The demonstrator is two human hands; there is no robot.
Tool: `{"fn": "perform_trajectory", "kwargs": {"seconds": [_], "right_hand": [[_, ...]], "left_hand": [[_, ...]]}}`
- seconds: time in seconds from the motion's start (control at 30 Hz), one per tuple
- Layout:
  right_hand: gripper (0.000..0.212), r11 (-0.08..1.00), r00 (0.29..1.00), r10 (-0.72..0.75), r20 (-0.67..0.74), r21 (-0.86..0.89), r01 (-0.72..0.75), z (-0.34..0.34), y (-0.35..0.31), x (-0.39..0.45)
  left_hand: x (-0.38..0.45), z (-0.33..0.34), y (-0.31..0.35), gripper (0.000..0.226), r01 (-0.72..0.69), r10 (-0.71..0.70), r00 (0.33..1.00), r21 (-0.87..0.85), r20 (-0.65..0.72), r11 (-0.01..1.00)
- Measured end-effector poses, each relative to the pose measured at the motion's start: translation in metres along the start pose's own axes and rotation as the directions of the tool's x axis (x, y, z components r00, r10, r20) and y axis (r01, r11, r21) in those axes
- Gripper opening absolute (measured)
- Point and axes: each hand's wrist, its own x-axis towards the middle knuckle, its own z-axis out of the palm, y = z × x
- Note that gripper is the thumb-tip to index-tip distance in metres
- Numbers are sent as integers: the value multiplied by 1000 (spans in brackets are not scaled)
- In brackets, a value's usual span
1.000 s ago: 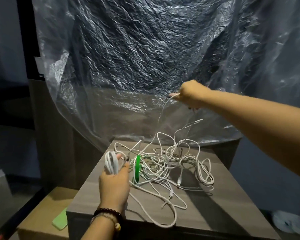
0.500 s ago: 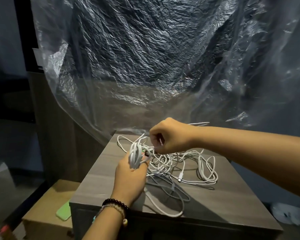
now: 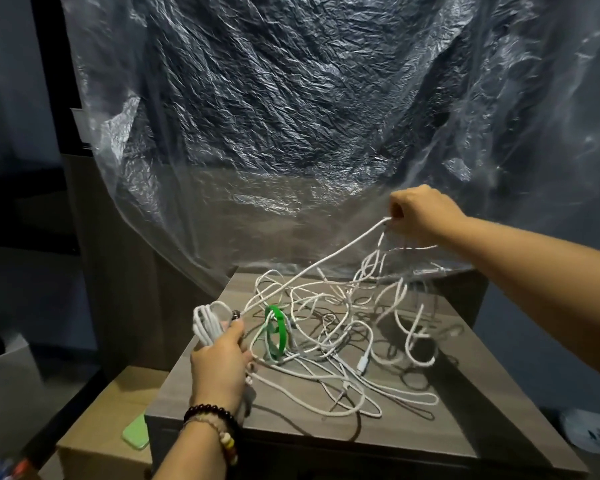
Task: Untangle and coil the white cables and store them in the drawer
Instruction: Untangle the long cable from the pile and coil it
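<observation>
Only a small white coiled bundle (image 3: 207, 322) sits finished in the left hand (image 3: 219, 367)'s closed grip at seven o'clock, while the right hand (image 3: 420, 214) pinches one strand at two o'clock above the tangled white cables (image 3: 343, 334) heaped on the grey wood-grain counter (image 3: 465, 420), no drawer in view.

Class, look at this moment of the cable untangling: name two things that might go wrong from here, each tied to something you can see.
1. The right hand lifts a strand that still runs through the tangled white cables; pulling further may tighten knots or drag the pile off the cabinet top.
2. The green band sits inside the tangle and may snag loops.
3. The coil in the left hand may loosen if the strand is tugged.
</observation>
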Motion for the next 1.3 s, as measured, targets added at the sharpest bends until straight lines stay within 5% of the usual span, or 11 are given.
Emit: {"fn": "perform_trajectory", "kwargs": {"seconds": [0.1, 0.27, 0.33, 0.43, 0.53, 0.67, 0.73, 0.87, 1.0, 1.3], "right_hand": [[37, 991, 991, 130, 26, -11, -130, -14, 10, 12], [44, 879, 957, 280, -73, 420, -225, -29, 4, 40], [37, 820, 966, 251, 64, 517, -247, -28, -4, 47], [3, 933, 956, 109, 271, 305, -193, -31, -15, 41], [19, 965, 995, 92, -42, 251, -79, -32, -9, 43], [20, 918, 887, 265, -379, 380, -112, -34, -8, 46], [16, 922, 932, 209, -296, 378, -87, -38, -15, 46], [18, 975, 994, 7, 112, 218, -31, -36, -46, 26], [16, 952, 980, -115, 163, 299, 62, -30, -71, -2], [21, 929, 907, -356, 226, 189, 318, -8, -119, -51]], "left_hand": [[2, -4, 2, 15, 32, -32, 999, 4, -36, 999], [6, -4, -2, 19, 33, -34, 999, 58, 14, 998], [7, -3, -5, 20, 63, -67, 996, 69, 54, 996], [7, -3, -4, 16, 44, -55, 994, 114, 90, 992], [4, -1, 1, 10, -35, 22, 994, 121, 105, 992], [-4, 4, 7, 14, -110, 97, 985, 92, 143, 990], [-10, 8, 7, 14, -140, 122, 976, 87, 181, 986], [-26, 15, 8, 12, -188, 156, 949, 96, 272, 977], [-35, 22, 6, 12, -204, 159, 925, 99, 344, 974], [-39, 33, 2, 18, -83, 53, 911, 56, 408, 995]]}}
